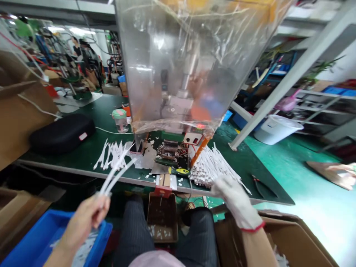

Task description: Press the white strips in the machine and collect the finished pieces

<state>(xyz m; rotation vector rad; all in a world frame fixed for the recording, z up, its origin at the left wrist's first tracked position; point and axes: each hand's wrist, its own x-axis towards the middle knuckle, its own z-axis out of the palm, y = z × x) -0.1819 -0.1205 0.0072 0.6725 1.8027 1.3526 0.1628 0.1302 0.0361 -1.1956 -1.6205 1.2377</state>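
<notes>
My left hand (pixel 93 212), bare, is closed around the lower ends of a few long white strips (pixel 115 176) above the blue bin (pixel 107 231). My right hand (pixel 236 202) wears a white glove with a red cuff and is blurred; its fingers lie by the front of the large pile of white strips (pixel 213 165), and whether they hold any is unclear. A smaller bunch of white strips (pixel 111 154) lies left of the machine. The machine (pixel 171 148), behind a plastic-wrapped cover (pixel 178 74), stands between the two piles.
A yellow-handled scraper (pixel 178 171) lies at the table's front edge. Pliers (pixel 263 185) are at the right. A black case (pixel 62 133) and a lidded jar (pixel 120 120) stand left. A brown tray (pixel 162 237) is between my knees, with a cardboard box (pixel 294 237) at right.
</notes>
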